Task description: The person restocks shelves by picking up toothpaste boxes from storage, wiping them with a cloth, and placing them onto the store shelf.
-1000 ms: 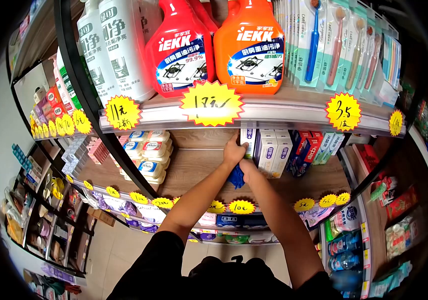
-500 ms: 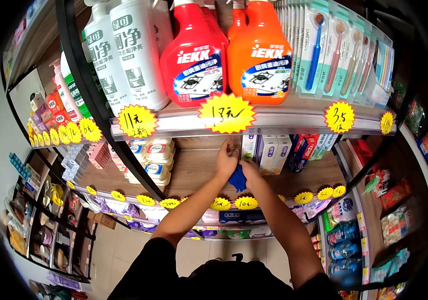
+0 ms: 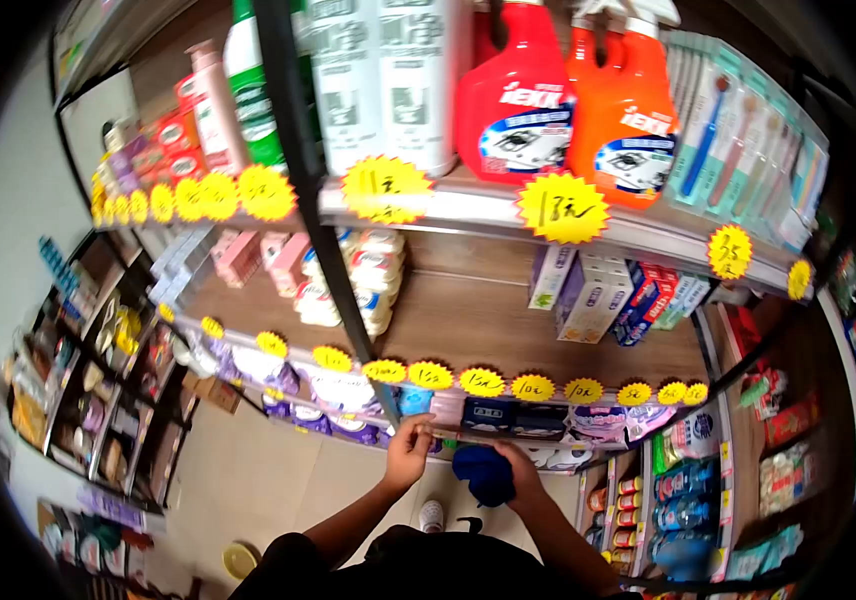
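A bunched dark blue cloth hangs in front of the lower shelf, held along its right side by my right hand. My right fingers are closed on it and partly hidden by its folds. To the left, apart from the cloth, my left hand is at the lower shelf's edge, beside a light blue package. Its fingers are loosely extended and slightly blurred, with nothing visible in them.
Above is a shelf with white bottles, a red spray bottle, an orange spray bottle and packaged toothbrushes. The middle shelf carries boxes and wrapped soap. A dark upright post stands left of centre.
Both hands have come down and back from the middle shelf and moved apart. The cloth has left my left hand and stays in my right. The view has turned left and tilted.
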The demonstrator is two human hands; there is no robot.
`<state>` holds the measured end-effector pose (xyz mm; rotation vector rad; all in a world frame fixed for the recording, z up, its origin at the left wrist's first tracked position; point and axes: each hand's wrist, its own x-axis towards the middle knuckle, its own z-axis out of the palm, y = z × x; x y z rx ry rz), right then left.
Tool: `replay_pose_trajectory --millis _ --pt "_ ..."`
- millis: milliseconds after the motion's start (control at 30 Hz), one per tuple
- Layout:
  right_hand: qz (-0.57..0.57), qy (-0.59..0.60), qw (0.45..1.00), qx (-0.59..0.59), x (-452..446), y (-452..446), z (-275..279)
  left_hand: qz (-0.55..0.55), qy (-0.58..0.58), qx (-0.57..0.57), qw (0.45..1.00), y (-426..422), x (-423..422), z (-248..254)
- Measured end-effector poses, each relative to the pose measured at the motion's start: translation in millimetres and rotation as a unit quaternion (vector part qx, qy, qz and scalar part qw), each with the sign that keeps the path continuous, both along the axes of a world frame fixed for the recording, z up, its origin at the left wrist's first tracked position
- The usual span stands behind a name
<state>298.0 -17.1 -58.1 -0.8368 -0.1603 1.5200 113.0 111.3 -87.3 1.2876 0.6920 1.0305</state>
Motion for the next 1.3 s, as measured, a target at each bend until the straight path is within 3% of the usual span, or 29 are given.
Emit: replay_pose_trajectory --millis 133,233,300,500,567,633,700,733,800,867,1033,1300 --pt "0.055 -0.054 0.996 -0.053 -42 -23 -43 0.065 0.151 0.026 0.986 -52 -61 -55" --pt "0.074 -0.113 0.990 -0.047 -82 -25 -61 0.031 0.214 -0.015 0.976 -92 -91 -22" --pt "0.133 -0.070 0.988 -0.039 -113 -22 -53 0.027 0.221 -0.045 0.974 -109 -112 -8" --pt "0.217 -0.164 0.962 0.018 -216 2 -15 0.142 0.283 -0.064 0.946 -131 -213 12" --pt "0.249 -0.150 0.957 0.018 -251 17 -10 0.229 0.310 0.051 0.921 -133 -253 9" --pt "0.303 -0.142 0.942 0.025 -293 32 1 0.248 0.299 0.030 0.921 -133 -294 10" --pt "0.328 -0.134 0.934 0.053 -340 46 6 0.242 0.176 -0.048 0.953 -130 -337 -2" --pt "0.362 -0.130 0.921 0.067 -364 51 8 0.250 0.178 -0.050 0.950 -130 -361 -7" --pt "0.391 -0.155 0.903 0.092 -419 65 -3 0.202 0.004 -0.195 0.960 -123 -411 -12" --pt "0.410 -0.174 0.889 0.109 -471 77 -19 0.240 0.019 -0.173 0.955 -115 -466 -24" --pt "0.477 -0.182 0.846 0.151 -601 98 -11 0.367 0.026 -0.092 0.925 -91 -591 3" --pt "0.567 -0.186 0.793 0.122 -707 173 -15 0.470 0.005 -0.126 0.873 -37 -690 11"
